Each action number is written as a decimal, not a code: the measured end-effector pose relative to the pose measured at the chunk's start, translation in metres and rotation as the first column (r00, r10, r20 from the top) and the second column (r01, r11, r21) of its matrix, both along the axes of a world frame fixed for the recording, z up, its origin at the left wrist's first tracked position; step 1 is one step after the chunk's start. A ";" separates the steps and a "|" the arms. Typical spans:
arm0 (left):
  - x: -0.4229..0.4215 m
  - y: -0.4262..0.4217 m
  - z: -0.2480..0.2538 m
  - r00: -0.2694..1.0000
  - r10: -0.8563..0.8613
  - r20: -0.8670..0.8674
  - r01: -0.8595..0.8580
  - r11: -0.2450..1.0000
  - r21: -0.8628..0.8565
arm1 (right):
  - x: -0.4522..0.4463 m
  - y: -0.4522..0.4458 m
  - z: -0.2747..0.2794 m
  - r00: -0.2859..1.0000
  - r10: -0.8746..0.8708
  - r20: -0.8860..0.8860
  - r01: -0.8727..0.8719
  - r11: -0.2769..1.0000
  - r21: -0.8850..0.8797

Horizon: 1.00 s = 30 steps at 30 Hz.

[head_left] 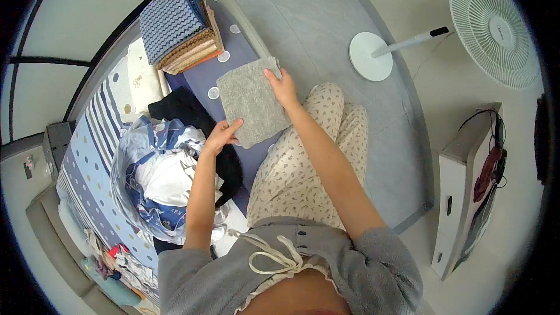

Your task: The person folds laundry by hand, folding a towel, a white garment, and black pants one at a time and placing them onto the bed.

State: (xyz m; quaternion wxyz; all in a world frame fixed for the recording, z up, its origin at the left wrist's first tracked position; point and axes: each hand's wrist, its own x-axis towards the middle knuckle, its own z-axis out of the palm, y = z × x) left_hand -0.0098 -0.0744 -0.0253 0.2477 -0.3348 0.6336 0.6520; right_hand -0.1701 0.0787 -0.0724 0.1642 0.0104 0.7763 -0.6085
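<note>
A grey folded towel [252, 102] is held flat between my two hands above the edge of the bed. My left hand [223, 136] grips its near left corner, thumb on top and fingers underneath. At the far right side, my right hand [283, 86] pinches the edge the same way. Just beyond the towel stands a stack of folded towels [175, 20], blue zigzag on top with brown and beige ones below. Left of my left hand lies a heap of white and blue clothes [166, 169], with a black garment [224, 166] beside it.
The bed [96, 140] has a blue and white striped, dotted sheet. A cream folded item [143, 79] lies near the stack, and more clothes [131, 268] lie by the headboard. A white fan [496, 32] and a white cabinet [455, 210] stand to the right.
</note>
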 end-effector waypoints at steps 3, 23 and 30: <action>0.011 0.009 0.007 0.997 0.076 -0.001 -0.075 0.985 0.158 | -0.002 0.002 0.003 0.999 0.021 -0.027 -0.019 0.998 0.062; 0.029 0.016 -0.008 0.961 0.148 -0.233 -0.149 0.989 0.012 | 0.051 0.027 0.037 0.973 0.210 0.097 -0.231 0.915 0.330; 0.032 0.018 0.000 0.927 0.084 -0.365 -0.203 0.931 -0.302 | 0.051 0.016 0.016 0.978 0.207 0.016 -0.205 0.952 0.225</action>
